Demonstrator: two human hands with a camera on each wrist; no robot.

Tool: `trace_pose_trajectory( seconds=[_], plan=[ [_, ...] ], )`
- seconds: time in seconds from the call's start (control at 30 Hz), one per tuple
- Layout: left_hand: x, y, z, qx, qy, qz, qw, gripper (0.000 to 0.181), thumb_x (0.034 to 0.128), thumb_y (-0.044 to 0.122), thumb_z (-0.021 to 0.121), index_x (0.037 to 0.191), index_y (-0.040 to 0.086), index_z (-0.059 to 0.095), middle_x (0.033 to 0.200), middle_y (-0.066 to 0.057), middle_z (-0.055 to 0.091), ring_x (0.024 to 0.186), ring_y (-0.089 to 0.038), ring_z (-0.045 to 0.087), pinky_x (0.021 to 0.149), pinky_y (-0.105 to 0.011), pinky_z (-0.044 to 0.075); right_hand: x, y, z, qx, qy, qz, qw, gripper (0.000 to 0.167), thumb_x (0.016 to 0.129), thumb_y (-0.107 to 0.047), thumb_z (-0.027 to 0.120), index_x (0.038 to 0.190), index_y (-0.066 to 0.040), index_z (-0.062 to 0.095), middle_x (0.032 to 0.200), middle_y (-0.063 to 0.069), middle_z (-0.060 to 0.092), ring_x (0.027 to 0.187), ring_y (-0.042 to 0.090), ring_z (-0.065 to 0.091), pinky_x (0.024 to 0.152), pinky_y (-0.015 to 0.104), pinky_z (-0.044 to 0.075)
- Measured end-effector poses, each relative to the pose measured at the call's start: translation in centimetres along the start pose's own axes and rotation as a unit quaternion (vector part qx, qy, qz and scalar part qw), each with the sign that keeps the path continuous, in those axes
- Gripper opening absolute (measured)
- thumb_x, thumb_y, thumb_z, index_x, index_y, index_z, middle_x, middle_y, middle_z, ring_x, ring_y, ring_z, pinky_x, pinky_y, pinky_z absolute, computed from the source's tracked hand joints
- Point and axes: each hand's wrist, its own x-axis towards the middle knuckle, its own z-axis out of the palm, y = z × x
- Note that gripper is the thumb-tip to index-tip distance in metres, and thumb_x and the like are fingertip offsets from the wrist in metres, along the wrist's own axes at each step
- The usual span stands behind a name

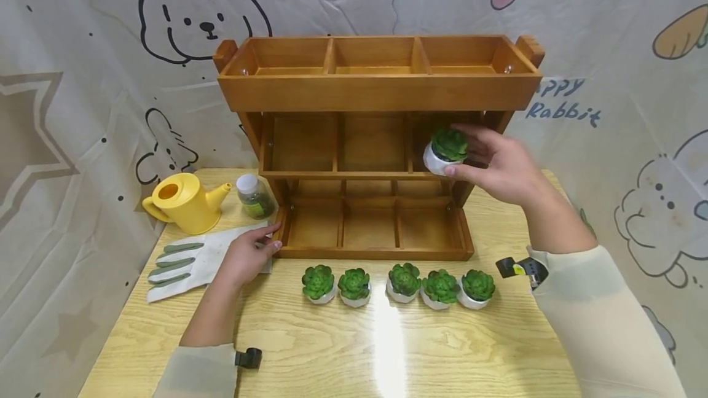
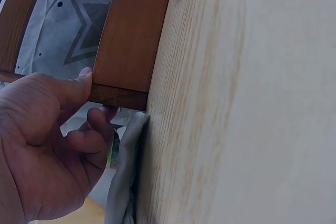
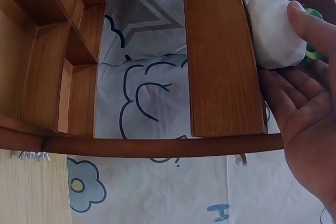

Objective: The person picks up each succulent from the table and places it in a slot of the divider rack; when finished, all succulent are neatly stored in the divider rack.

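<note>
A three-tier wooden shelf (image 1: 381,92) with divided compartments stands on the table. My right hand (image 1: 506,167) holds a potted succulent (image 1: 449,145) at the right compartment of the middle tier. In the right wrist view, the thumb and fingers of the right hand (image 3: 310,95) are around its white faceted pot (image 3: 275,32), beside a wooden board. At the lowest tier, my left hand (image 1: 249,253) is on the left front corner. The left wrist view shows the left hand (image 2: 55,140) pinching that shelf corner (image 2: 123,90), thumb in front and fingertips behind.
Several potted succulents (image 1: 404,281) stand in a row before the shelf. On the left are a yellow watering can (image 1: 190,204), a white-lidded jar (image 1: 255,198) and grey-white gloves (image 1: 193,260), partly under my left hand. A printed cloth (image 1: 608,78) hangs behind.
</note>
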Motion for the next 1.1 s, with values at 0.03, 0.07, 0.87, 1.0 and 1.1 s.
trace_pose_trajectory(
  seconds=[0.03,0.07,0.87,1.0,1.1],
  plan=[
    [0.0,0.0,0.0,-0.001,0.000,-0.001,1.0000,0.049,0.1037,0.026,0.067,0.151,0.018,0.058,0.120,-0.013,0.066,0.112,-0.030,0.061,0.087,-0.043,0.049,0.2,0.0,0.1,-0.004,-0.001,0.004,1.0000,0.074,0.089,-0.029,0.086,0.152,-0.010,0.052,0.137,0.017,0.064,0.126,0.037,0.063,0.103,0.052,0.049],
    [0.0,0.0,0.0,-0.001,-0.001,-0.001,1.0000,0.049,0.1037,0.026,0.067,0.151,0.018,0.057,0.120,-0.013,0.066,0.112,-0.030,0.061,0.086,-0.043,0.050,0.4,0.1,0.1,-0.007,-0.002,0.005,1.0000,0.074,0.089,-0.030,0.085,0.152,-0.010,0.052,0.137,0.017,0.064,0.126,0.036,0.062,0.103,0.052,0.049],
    [0.0,0.0,0.0,-0.007,-0.003,0.004,1.0000,0.049,0.1038,0.028,0.066,0.151,0.017,0.057,0.118,-0.013,0.066,0.108,-0.028,0.062,0.080,-0.038,0.049,2.2,-0.4,1.1,-0.089,-0.082,0.024,0.9924,0.075,0.095,-0.031,0.077,0.158,-0.013,0.041,0.152,0.022,0.051,0.139,0.042,0.049,0.112,0.058,0.039],
    [0.0,0.0,0.0,-0.008,-0.004,0.002,1.0000,0.050,0.1040,0.027,0.066,0.152,0.017,0.056,0.119,-0.013,0.066,0.109,-0.029,0.062,0.080,-0.038,0.049,2.2,-0.4,1.1,-0.098,-0.094,0.022,0.9905,0.074,0.096,-0.029,0.075,0.159,-0.013,0.040,0.153,0.021,0.050,0.139,0.041,0.049,0.113,0.057,0.038],
    [0.0,0.0,0.1,-0.009,-0.004,0.001,1.0000,0.050,0.1042,0.027,0.066,0.152,0.017,0.056,0.120,-0.014,0.065,0.110,-0.029,0.062,0.081,-0.038,0.049,2.1,-0.4,1.1,-0.099,-0.096,0.019,0.9903,0.074,0.097,-0.029,0.074,0.160,-0.014,0.039,0.153,0.020,0.050,0.138,0.041,0.050,0.113,0.058,0.037]
  ],
)
